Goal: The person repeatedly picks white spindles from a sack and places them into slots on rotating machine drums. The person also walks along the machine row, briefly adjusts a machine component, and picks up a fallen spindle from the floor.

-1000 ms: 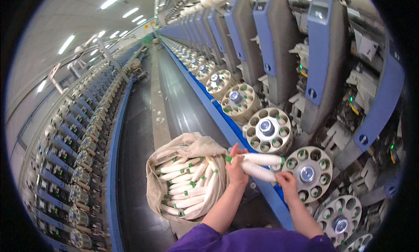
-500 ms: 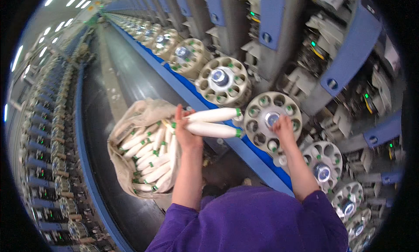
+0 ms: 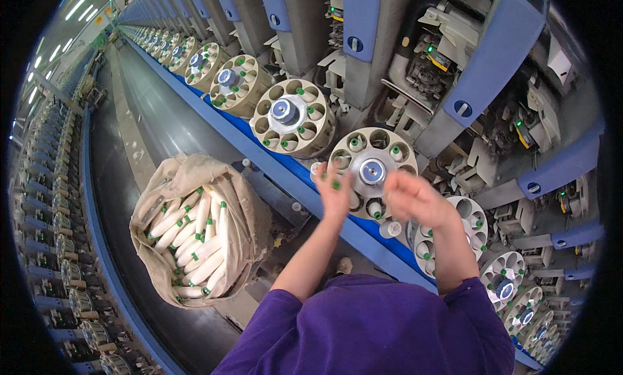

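Note:
My left hand point(image 3: 333, 194) is at the left edge of a round cream bobbin magazine point(image 3: 372, 137). A green bobbin tip shows between its thumb and fingers; the rest of that yarn bobbin point(image 3: 335, 183) is mostly hidden. Over the right side of the same magazine is my right hand point(image 3: 415, 198), its fingers smeared by motion. Several pockets of this magazine hold white bobbins with green tips, around a silver hub point(image 3: 372, 172). To the left of my arms, a beige cloth sack point(image 3: 243, 213) stands open, with many white yarn bobbins point(image 3: 195, 245) inside.
More round magazines point(image 3: 295, 119) line a blue rail point(image 3: 285, 180), running far left and near right. Machine units with blue panels point(image 3: 496, 57) rise behind them. A dark metal surface point(image 3: 169, 109) lies beyond the sack, and another machine row point(image 3: 48, 200) stands at far left.
My left hand has moved right from the sack's side to the magazine; the two bobbins it held no longer stretch out from it. My right hand has moved off the hub. The view has shifted.

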`<state>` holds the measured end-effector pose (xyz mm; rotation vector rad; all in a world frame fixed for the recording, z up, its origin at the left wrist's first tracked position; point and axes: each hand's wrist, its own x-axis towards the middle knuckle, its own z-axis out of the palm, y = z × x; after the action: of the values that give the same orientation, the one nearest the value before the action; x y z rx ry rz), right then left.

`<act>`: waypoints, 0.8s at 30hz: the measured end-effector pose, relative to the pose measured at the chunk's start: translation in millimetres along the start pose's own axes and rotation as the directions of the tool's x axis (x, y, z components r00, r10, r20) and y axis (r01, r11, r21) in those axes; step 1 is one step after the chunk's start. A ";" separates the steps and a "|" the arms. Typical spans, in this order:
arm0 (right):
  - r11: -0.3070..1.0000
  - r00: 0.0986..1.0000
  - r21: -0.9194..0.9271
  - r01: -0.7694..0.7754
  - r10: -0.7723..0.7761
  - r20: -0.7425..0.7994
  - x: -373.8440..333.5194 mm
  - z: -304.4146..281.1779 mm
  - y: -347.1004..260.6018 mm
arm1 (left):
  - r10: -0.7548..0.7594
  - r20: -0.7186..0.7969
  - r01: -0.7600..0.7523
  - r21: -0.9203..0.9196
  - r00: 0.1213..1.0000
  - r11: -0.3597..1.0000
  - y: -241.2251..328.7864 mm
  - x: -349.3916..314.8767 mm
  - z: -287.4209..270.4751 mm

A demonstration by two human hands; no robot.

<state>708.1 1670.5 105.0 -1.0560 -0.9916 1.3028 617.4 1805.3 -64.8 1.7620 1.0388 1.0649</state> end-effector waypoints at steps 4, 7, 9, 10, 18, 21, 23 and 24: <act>0.951 0.995 -0.306 0.046 -0.018 0.094 -1.0 -1.7 -11.0 | 0.525 0.466 -0.268 -0.510 0.712 0.817 27.2 -40.0 3.7; 0.993 0.946 -0.120 0.017 -0.055 -0.321 29.0 -15.6 -1.7 | -0.013 0.821 0.454 -0.303 0.571 0.838 58.8 -40.7 -20.4; 0.981 0.880 -0.194 0.000 -0.092 -0.466 48.4 -18.8 17.0 | 0.091 0.810 0.523 -0.454 0.579 0.721 85.1 -32.6 -36.1; 0.959 0.885 -0.254 -0.127 -0.005 -0.465 56.1 -17.7 29.9 | 0.121 0.803 0.572 -0.512 0.583 0.641 98.1 -27.9 -42.9; 0.820 0.850 -0.524 -0.230 -0.092 -0.518 51.8 -58.6 68.0 | 0.011 0.425 0.037 -0.105 0.905 0.994 42.5 81.6 -91.9; 0.316 0.918 -0.864 -0.392 0.201 -0.343 62.5 -71.0 73.2 | -0.108 0.569 0.022 0.156 0.816 0.988 -5.8 82.8 -53.4; 0.285 0.882 -0.845 -0.452 0.285 -0.376 61.6 -73.8 68.2 | -0.017 0.600 -0.083 0.138 0.800 0.987 -28.0 80.9 -29.1; 0.365 0.841 -0.762 -0.535 0.312 -0.442 57.6 -74.7 61.4 | -0.028 0.647 -0.168 0.240 0.762 0.956 -34.7 80.3 -20.5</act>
<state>767.4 1724.3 26.0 -2.3669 -1.2799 0.9752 614.8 1895.0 -69.6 2.1897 0.6994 0.2733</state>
